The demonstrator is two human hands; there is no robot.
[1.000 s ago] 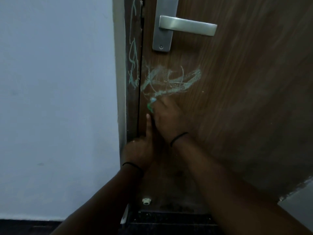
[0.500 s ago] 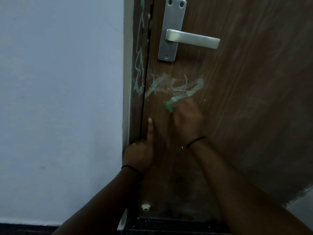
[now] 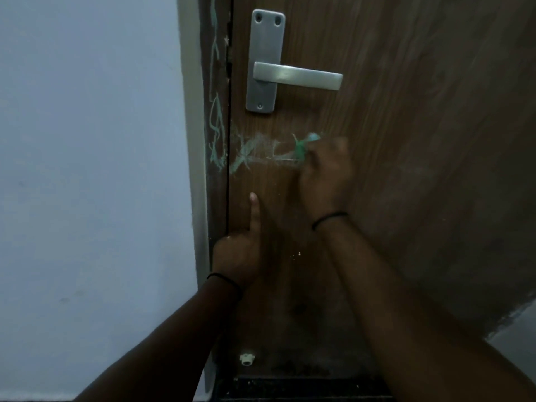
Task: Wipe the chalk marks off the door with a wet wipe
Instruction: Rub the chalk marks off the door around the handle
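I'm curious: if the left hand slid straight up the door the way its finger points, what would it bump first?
Probably the chalk marks, just above the left hand's fingertip; the handle plate is farther up.

The door (image 3: pixel 406 140) is brown wood-grain, shut against its frame at nine o'clock. Pale green-white chalk marks (image 3: pixel 249 153) scrawl across it just below the handle plate, smeared and faint toward three o'clock; more chalk runs up the frame edge (image 3: pixel 216 134). The wet wipe (image 3: pixel 304 145), bunched and stained green, is pressed to the door at the scribble's three o'clock end, mostly hidden beneath the fingers.
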